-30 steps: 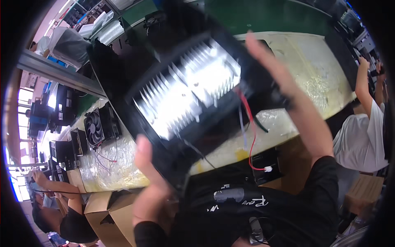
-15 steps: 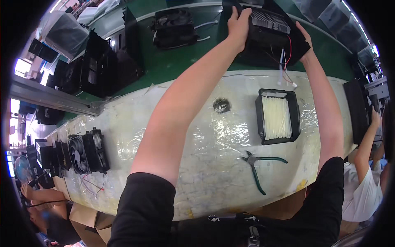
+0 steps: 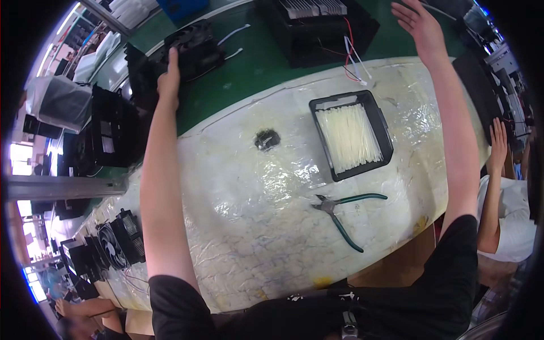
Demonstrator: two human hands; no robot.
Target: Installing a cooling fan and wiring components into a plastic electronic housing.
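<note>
My right hand (image 3: 420, 28) is in the air at the far right with its fingers spread, holding nothing. Left of it, on the green surface, sits a black housing (image 3: 306, 42) with a silver finned heat sink (image 3: 313, 7) on top. Red and white wires (image 3: 352, 56) hang from its near side. My left hand (image 3: 169, 82) is at the far left, between a black fan unit (image 3: 195, 48) and a dark upright housing (image 3: 141, 71). One digit points up; the other fingers are mostly hidden, so contact or grip is unclear.
On the film-covered table (image 3: 226, 226) stand a black tray of pale cable ties (image 3: 348, 136) and green-handled cutting pliers (image 3: 340, 218). More fan units (image 3: 116, 241) and black housings (image 3: 110, 127) are at left. A metal bar (image 3: 68, 187) juts in. Co-workers are at both sides.
Both hands have come off the black housing with the heat sink. My left hand has moved left to the fan unit, and my right hand has risen with fingers spread. The view has shifted.
</note>
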